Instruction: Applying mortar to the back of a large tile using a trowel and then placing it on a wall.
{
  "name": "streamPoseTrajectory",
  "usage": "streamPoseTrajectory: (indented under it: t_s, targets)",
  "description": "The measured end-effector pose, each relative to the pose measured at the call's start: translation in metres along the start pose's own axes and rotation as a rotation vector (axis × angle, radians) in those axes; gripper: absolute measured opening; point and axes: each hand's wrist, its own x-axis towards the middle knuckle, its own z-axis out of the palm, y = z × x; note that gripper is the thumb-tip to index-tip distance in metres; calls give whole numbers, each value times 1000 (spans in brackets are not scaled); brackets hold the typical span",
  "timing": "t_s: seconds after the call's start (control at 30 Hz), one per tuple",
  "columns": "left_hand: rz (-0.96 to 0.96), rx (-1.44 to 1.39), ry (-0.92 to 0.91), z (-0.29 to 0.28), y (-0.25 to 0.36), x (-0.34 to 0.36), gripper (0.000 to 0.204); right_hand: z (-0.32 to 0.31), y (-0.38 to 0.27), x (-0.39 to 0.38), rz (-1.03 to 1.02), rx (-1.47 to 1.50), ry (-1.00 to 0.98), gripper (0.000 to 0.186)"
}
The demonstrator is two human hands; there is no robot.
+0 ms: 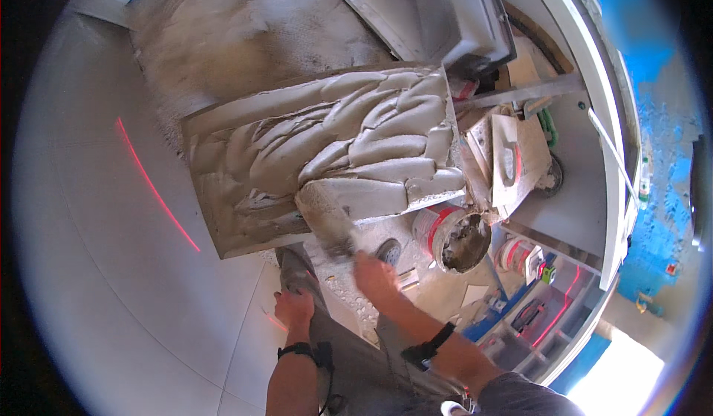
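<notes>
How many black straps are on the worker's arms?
2: one strap around the left forearm, another strap around the right forearm; the sleeve could hide more.

Your left forearm (293, 385) rises almost straight from the lower edge, and your left hand (295, 308) lies over your left leg (338, 342), its fingers bent; how tightly they curl is hard to make out. Your right forearm (462, 358) slants up and leftward from the lower right, elbow out wide, reaching farther forward than the left. Your right hand (373, 275) is closed in a grip, well apart from the other.
</notes>
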Motion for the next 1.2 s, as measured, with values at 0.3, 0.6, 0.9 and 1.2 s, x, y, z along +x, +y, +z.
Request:
streamPoseTrajectory:
  t_s: [0.3,0.6,0.9,1.2]
  targets:
    - [38,-72,73,-4,-1,-2,42,-20,81,57,198,257,559,26]
    - [-46,-117,-42,-16,-14,4,40,-24,-46,32,-289,-57,-75,24]
    - [-67,-245,-113,-22,-12,9,45,-52,-40,35,-354,96,3,26]
    - [-129,-289,-75,-20,-24,7,44,-92,-96,107,-773,-653,78,21]
